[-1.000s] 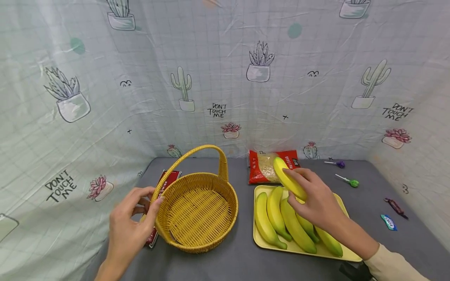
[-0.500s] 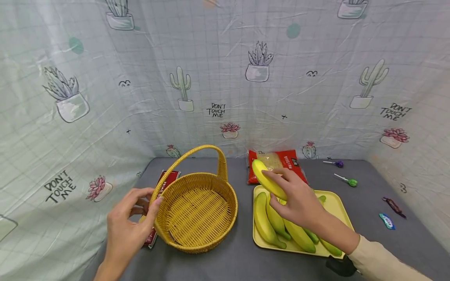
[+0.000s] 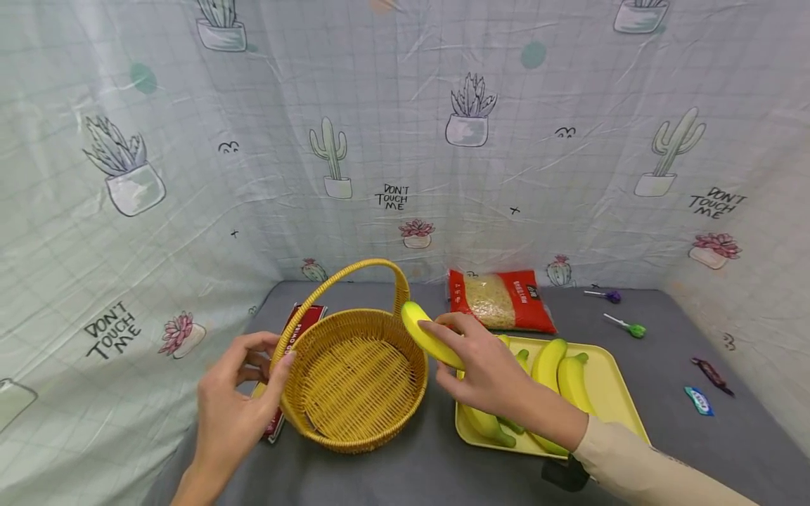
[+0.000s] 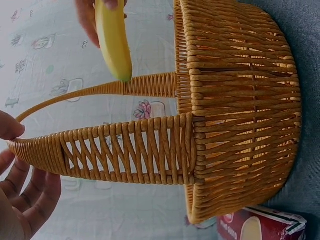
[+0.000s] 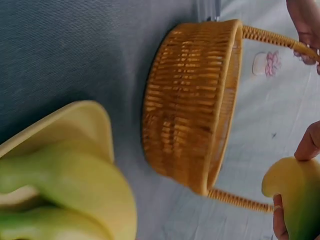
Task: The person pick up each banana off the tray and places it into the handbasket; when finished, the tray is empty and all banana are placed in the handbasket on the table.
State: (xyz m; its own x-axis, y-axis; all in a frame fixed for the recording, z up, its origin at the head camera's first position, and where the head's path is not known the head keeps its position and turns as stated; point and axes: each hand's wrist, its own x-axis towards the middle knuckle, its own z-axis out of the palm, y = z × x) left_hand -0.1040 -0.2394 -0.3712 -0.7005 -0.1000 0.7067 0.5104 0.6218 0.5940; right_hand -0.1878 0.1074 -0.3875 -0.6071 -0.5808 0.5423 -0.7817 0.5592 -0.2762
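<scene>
My right hand (image 3: 487, 372) grips a yellow banana (image 3: 430, 336) and holds it in the air at the right rim of the woven yellow basket (image 3: 354, 379). The same banana (image 4: 114, 37) shows above the basket handle (image 4: 95, 89) in the left wrist view, and its tip (image 5: 295, 192) shows in the right wrist view. My left hand (image 3: 243, 393) holds the basket's left rim, thumb on the edge. The basket is empty inside. Several more bananas (image 3: 563, 365) lie on a pale yellow tray (image 3: 614, 383) at the right.
A red box (image 3: 297, 334) lies behind and left of the basket. A red bag of grain (image 3: 500, 301) sits behind the tray. Two lollipops (image 3: 623, 325) and wrapped candies (image 3: 699, 399) lie at the far right. Patterned cloth walls (image 3: 405, 140) enclose the grey table (image 3: 411, 471).
My right hand has carried the banana leftward from above the tray to the basket's right rim. The left hand has stayed on the basket.
</scene>
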